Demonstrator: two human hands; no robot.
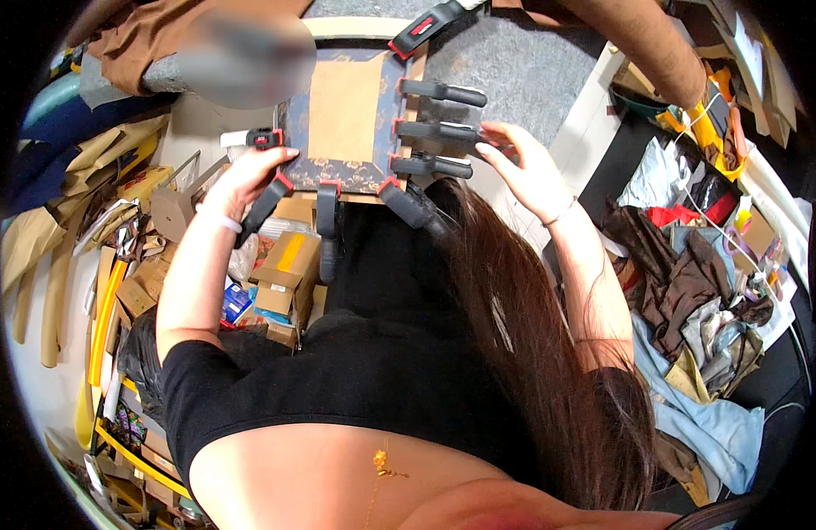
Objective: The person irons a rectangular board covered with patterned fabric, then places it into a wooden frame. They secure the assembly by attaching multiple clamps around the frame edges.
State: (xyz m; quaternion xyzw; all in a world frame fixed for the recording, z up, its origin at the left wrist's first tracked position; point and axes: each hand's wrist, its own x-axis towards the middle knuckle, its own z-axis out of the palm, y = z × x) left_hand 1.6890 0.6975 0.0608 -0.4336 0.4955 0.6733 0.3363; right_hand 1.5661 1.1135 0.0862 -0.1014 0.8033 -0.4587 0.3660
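Observation:
A flat panel [288, 119] with dark flowered covering and a tan rectangle [344, 106] on it lies in front of me. Several black clamps with red jaw pads grip its edges. My left hand [242, 181] holds the panel's near left corner, its thumb on top and its other fingers mostly hidden. Close beside it are a white-handled clamp [249, 139] and a black clamp [265, 208]. On the right, the fingers of my right hand [524, 168] close about the handle end of the middle clamp [434, 132]. Another clamp [410, 165] sits just nearer to me.
Another person's forearm [642, 44] reaches in at the top right. Grey worktop [523, 66] lies beyond the panel. Cardboard boxes [284, 269] stand below left. Crumpled cloths and leather pieces [682, 283] heap up on the right; paper rolls [54, 291] lean far left.

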